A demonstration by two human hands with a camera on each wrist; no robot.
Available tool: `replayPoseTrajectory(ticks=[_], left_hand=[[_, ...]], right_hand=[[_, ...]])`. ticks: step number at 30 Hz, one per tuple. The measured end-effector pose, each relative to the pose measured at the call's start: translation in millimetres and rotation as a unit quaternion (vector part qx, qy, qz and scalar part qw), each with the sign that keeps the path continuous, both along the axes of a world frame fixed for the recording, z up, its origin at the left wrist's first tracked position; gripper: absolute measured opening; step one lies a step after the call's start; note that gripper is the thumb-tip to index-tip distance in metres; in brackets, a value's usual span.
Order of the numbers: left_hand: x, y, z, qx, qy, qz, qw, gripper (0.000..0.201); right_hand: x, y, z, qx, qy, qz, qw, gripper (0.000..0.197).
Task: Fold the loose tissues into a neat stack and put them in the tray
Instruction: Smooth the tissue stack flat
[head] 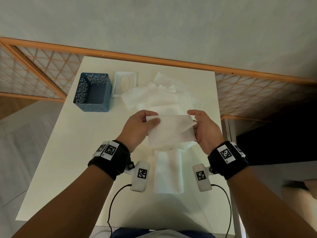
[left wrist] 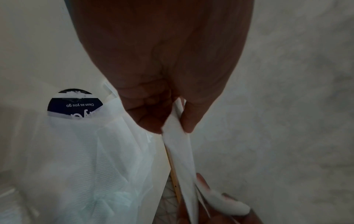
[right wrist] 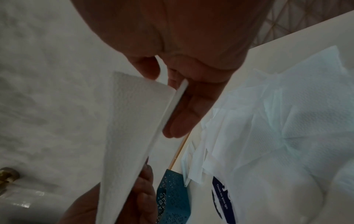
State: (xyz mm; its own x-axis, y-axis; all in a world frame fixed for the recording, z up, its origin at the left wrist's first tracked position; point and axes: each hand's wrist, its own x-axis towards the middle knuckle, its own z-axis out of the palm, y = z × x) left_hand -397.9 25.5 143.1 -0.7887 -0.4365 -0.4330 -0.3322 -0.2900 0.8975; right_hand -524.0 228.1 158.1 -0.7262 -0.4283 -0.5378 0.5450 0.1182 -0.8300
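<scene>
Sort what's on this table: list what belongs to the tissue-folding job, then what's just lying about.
Part of the job:
- tissue, pinched by left hand and right hand
- loose tissues
- folded stack
- blue tray

Lying about:
- white lid
- wipes packet

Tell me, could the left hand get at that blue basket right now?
Probably not at once: the left hand is pinching the tissue it shares with the right hand. The path to the blue basket looks free.

Both hands (head: 173, 129) raised, fingers pinched, wrists apart.
</scene>
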Motion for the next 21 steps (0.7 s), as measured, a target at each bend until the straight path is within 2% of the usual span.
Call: replayPoseTrajectory(ticks=[2,6,9,13,15,18,21], left_hand=[[1.3,2.7,-0.1,-0.016,-0.001,-0.004,1.000,0.019],[4.2,4.0,-2.1,-0.037,-0.014,-0.013,0.999,0.019],[8.8,8.1,-5.7,-0.052,-0.040,-0.036,0.997,0.017],[27.8,20.6,-23.9,-0.092,-0.122,-0.169,0.974,0.018],[40.2,31.0,-35.0,-0.088,-0.148,-0.220,0.960,0.019],[55.1,48.7,-47.9,-0.104,-0.171,-0.244,0.949,0.031],[67.9,64.2,-59.2,-0.110,-0.199,-0.259,0.939,0.036]], right_hand=[[-0.5,0.3,-0.2,0.003,-0.021,-0.009,1.000,0.025],[4.7,7.5,-16.6,0.092,0.131,0.059,0.985,0.012],[10.2,13.2,-26.9,0.096,0.130,0.056,0.985,0.026],[13.9,17.8,-34.7,0.154,0.158,0.089,0.971,0.033],[17.0,16.4,-38.0,0.181,0.174,0.137,0.958,0.030],[24.3,10.4,-45.3,0.211,0.195,0.226,0.931,0.022],[28.8,4.6,-60.0,0.252,0.243,0.313,0.883,0.016]])
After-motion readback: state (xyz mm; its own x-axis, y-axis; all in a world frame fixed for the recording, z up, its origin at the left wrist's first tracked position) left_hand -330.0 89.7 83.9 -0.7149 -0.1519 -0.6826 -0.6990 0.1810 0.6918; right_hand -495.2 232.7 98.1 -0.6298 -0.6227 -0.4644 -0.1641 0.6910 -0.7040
